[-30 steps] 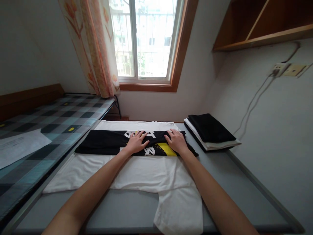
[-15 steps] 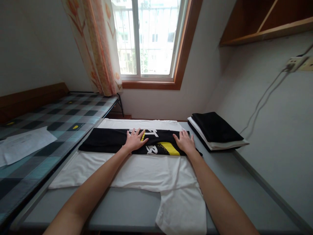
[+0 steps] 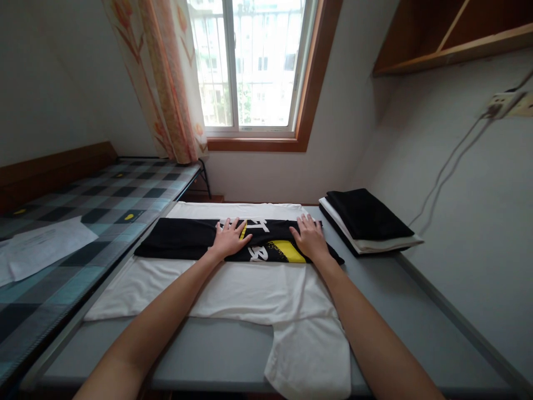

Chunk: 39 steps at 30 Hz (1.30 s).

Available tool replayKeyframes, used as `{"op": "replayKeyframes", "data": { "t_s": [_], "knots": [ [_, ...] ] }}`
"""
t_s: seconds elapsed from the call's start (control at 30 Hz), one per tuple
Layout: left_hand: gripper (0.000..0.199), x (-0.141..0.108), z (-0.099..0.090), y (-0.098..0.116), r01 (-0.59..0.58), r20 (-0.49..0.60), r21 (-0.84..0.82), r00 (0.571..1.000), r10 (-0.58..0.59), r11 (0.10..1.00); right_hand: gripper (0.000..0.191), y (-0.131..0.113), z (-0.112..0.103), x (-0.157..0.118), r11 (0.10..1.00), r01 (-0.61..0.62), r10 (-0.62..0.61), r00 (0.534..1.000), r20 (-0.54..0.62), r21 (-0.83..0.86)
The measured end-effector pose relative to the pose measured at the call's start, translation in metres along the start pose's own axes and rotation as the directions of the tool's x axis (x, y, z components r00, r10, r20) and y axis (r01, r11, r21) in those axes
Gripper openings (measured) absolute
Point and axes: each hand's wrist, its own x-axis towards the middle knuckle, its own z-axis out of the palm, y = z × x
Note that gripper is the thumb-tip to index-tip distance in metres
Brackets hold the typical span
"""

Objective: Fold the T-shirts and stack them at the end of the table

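A black shirt [image 3: 183, 239] with white lettering and a yellow patch lies folded into a long strip across a white shirt [image 3: 245, 289]. The white shirt is spread flat, one sleeve toward the near edge of the grey table. My left hand [image 3: 229, 238] rests on the middle of the black strip, fingers spread, partly covering the print. My right hand [image 3: 310, 238] lies on the strip near its right end, fingers apart, fingertips at its far edge beside the white cloth. Neither hand grips anything.
Folded black and white clothes [image 3: 368, 219] are stacked at the table's back right. To the left is a bed with a checked cover [image 3: 158, 191] and white papers [image 3: 50, 244]. The grey table [image 3: 216, 355] extends under the shirts. A wooden shelf [image 3: 458, 55] hangs upper right.
My right hand has shifted slightly to the left and away from me over the black shirt. My left hand has stayed in place.
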Motion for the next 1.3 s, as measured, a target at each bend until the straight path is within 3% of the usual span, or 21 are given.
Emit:
{"op": "replayKeyframes", "data": {
  "t_s": [0.1,0.17,0.33,0.57,0.67,0.8,0.9,1.17,1.3],
  "knots": [
    [0.070,-0.001,-0.002,0.002,0.012,0.020,0.030,1.000,-0.013,0.999,0.064,-0.020,0.001,-0.001,0.979,0.178,-0.187,0.979,0.087,0.096],
    [0.070,-0.001,-0.003,0.003,0.022,0.030,0.050,0.999,-0.024,0.998,0.069,-0.028,0.003,-0.001,0.973,0.198,-0.214,0.965,0.153,0.114],
    [0.070,-0.002,-0.005,0.004,0.031,0.043,0.077,0.998,-0.034,0.997,0.075,-0.018,0.007,0.003,0.999,0.037,-0.045,0.965,0.258,0.037],
    [0.070,-0.001,-0.004,0.003,0.024,0.036,0.071,0.999,-0.027,0.997,0.077,0.006,0.005,0.004,0.978,-0.200,0.208,0.946,0.250,-0.060],
    [0.070,-0.001,-0.003,0.003,0.023,0.031,0.071,0.999,-0.025,0.997,0.075,0.004,0.004,0.001,0.978,-0.199,0.209,0.955,0.212,-0.068],
    [0.070,-0.001,-0.003,0.003,0.024,0.031,0.071,0.999,-0.027,0.997,0.068,-0.002,0.003,-0.001,0.999,-0.038,0.043,0.991,0.129,-0.038],
    [0.070,-0.002,-0.004,0.003,0.025,0.031,0.073,0.999,-0.027,0.997,0.067,-0.006,0.004,-0.001,0.999,0.033,-0.032,0.984,0.173,-0.003],
    [0.070,-0.002,-0.004,0.004,0.024,0.034,0.066,0.999,-0.026,0.998,0.075,0.014,0.003,0.003,0.976,-0.212,0.218,0.937,0.272,-0.052],
    [0.069,-0.002,-0.004,0.004,0.024,0.032,0.064,0.999,-0.026,0.998,0.075,0.021,0.001,0.003,0.965,-0.258,0.260,0.926,0.276,-0.044]
  ]
}}
